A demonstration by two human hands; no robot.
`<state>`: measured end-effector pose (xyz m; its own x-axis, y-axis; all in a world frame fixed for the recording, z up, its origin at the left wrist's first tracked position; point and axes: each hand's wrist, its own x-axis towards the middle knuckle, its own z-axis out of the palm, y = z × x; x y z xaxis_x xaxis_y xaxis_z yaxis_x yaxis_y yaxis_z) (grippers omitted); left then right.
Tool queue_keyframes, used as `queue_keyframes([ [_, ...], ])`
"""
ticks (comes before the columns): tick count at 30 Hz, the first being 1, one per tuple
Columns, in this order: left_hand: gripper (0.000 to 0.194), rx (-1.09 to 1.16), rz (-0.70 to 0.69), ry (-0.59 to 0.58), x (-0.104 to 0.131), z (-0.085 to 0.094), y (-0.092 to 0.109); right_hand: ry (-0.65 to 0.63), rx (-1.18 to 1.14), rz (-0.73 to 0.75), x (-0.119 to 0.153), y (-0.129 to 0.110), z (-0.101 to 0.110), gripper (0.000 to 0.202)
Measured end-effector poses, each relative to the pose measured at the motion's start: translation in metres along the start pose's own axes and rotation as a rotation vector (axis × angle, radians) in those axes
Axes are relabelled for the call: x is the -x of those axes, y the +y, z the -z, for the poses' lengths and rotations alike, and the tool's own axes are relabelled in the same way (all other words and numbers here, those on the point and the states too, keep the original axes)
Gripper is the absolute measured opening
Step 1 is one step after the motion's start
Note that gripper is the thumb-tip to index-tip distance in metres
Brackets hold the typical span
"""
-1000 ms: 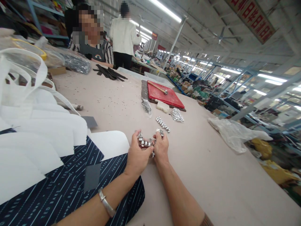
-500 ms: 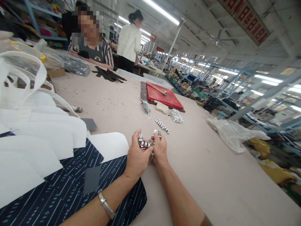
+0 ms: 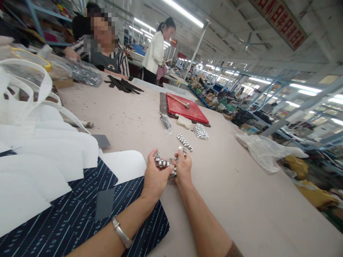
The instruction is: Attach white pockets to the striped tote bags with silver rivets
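Note:
My left hand (image 3: 156, 179) and my right hand (image 3: 184, 168) meet over the table, both closed on a bent strip of small shiny metal pieces with white bands (image 3: 163, 163), probably magnetic snaps. The strip curves between thumbs and fingers, and parts of it are hidden by them. Just beyond my hands lies a similar straight strip (image 3: 184, 142). A little farther is a bundle of such pieces in clear wrap (image 3: 200, 131). To the left of my left hand, dark blue printed fabric (image 3: 128, 203) lies under my forearm, beside white pieces (image 3: 125, 162).
A hammer (image 3: 179, 101) rests on a red board (image 3: 191, 113) ahead. Close to it are a pale block (image 3: 184, 122) and a small plastic bag (image 3: 166, 124). Black strips (image 3: 123, 85) lie farther back. A seated person (image 3: 107, 53) faces the table; another person (image 3: 154, 50) stands behind.
My hands have shifted slightly, the right one a little to the right, with more of the strip showing. The standing person has turned and moved right; the seated person's hand now reaches to a plastic bag.

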<state>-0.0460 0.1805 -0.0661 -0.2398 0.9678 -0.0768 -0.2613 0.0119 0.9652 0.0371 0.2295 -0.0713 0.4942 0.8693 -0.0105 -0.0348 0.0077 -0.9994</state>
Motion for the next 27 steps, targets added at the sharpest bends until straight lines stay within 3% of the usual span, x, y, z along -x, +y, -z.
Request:
queue_keyframes([
  [5,0.078,-0.019,-0.014,0.006,-0.004,0.003,-0.005,-0.020,0.044,-0.033,-0.001,0.005,0.000,0.025],
  [10,0.073,-0.190,-0.082,0.037,0.000,0.004,0.001,0.001,0.134,0.039,0.006,0.002,0.002,0.019],
  [13,0.074,-0.136,-0.081,0.018,0.001,0.002,0.000,-0.004,0.157,0.073,0.009,-0.002,0.004,0.020],
  [27,0.080,0.189,0.187,-0.023,-0.003,-0.001,-0.001,-0.115,0.046,-0.070,-0.002,0.001,0.003,0.029],
])
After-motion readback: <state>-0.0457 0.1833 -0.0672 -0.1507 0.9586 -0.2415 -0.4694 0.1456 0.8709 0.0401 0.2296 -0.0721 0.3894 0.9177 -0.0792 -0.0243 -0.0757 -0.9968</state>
